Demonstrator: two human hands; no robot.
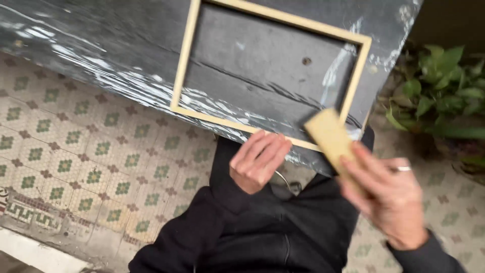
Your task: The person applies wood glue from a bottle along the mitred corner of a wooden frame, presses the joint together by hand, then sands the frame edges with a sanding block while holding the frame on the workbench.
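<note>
Soft, even daylight (motion blur throughout), faint shadows.

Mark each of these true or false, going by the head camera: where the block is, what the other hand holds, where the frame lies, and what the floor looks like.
1. The right hand holds a tan block. True.
2. The left hand grips a hammer. False: it holds nothing visible.
3. The wooden frame lies on a dark table. True.
4. The floor is bare concrete. False: it is patterned tile.
5. A green plant stands at the right. True.
</note>
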